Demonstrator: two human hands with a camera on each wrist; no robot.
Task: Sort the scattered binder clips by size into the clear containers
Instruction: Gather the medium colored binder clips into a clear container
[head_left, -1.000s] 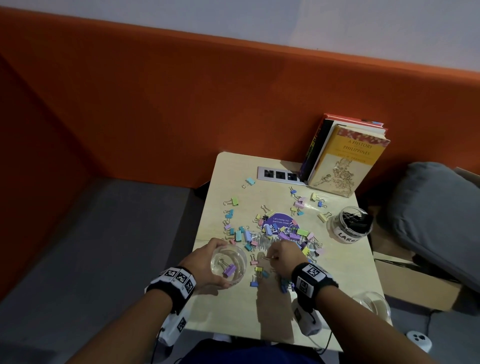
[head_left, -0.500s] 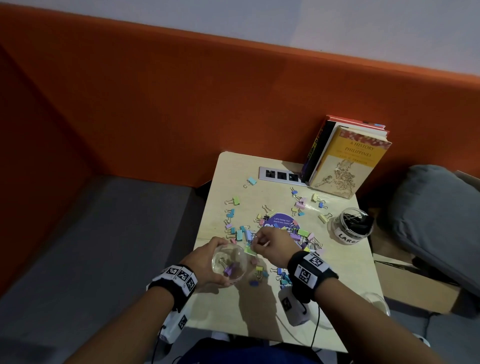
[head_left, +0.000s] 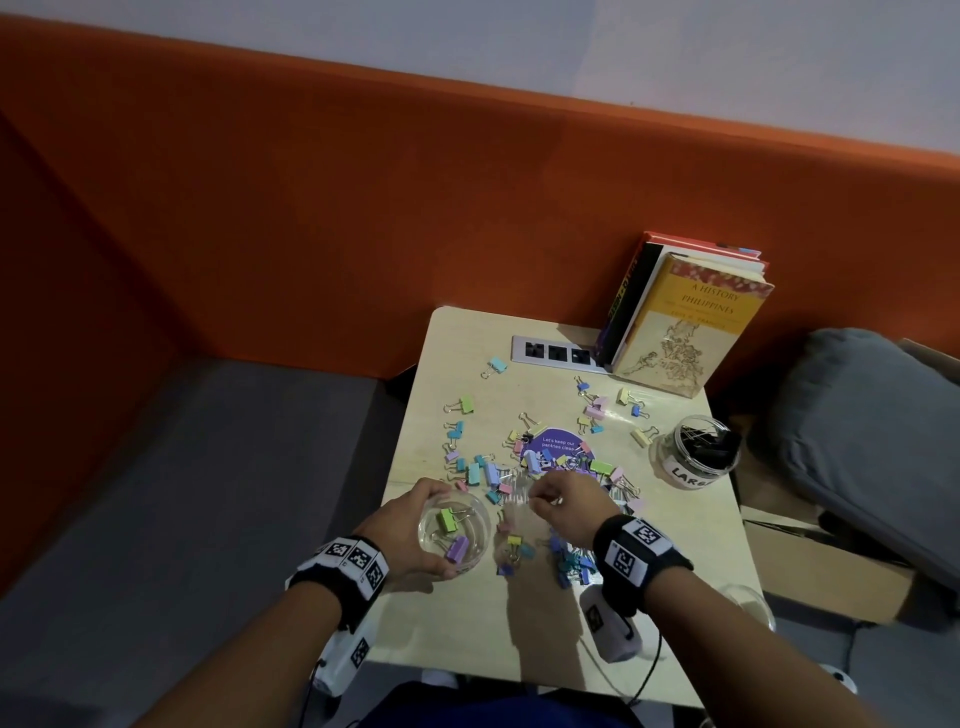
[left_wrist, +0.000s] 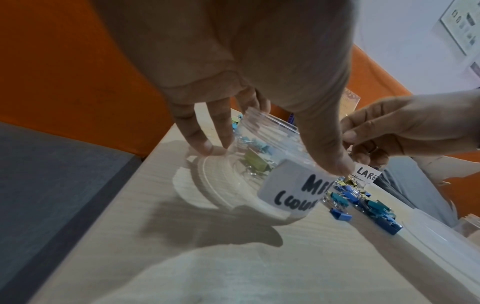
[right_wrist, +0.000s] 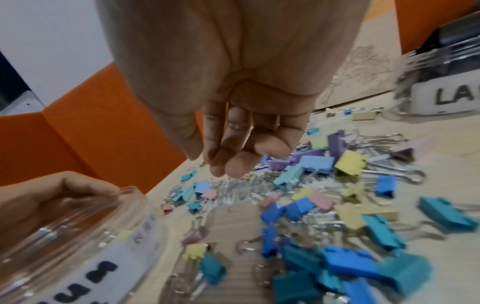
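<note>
My left hand (head_left: 436, 530) grips a clear jar (head_left: 460, 564) on the near left of the small table (head_left: 519, 634). The jar (left_wrist: 259, 170) bears a handwritten label starting "ME", and a green clip (head_left: 447, 519) and a purple clip (head_left: 457, 548) lie inside. Just right of the jar's mouth, my right hand (head_left: 540, 493) hovers with loosely bent fingers (right_wrist: 226, 162) and nothing visible in them. Several pastel binder clips (head_left: 545, 462) lie scattered beneath and beyond it. Blue and teal clips (right_wrist: 337, 267) are heaped under my right wrist.
A clear jar marked "LARGE" (head_left: 696, 452) with black clips stands at the right edge. Another clear container (head_left: 743, 603) sits at the near right corner. Books (head_left: 680, 322) lean against the orange wall beside a socket strip (head_left: 553, 353). A grey cushion (head_left: 872, 441) lies right of the table.
My right hand carried a green clip from the pile to the jar's mouth, let it fall in, and has drawn back to the right. My left hand kept hold of the jar.
</note>
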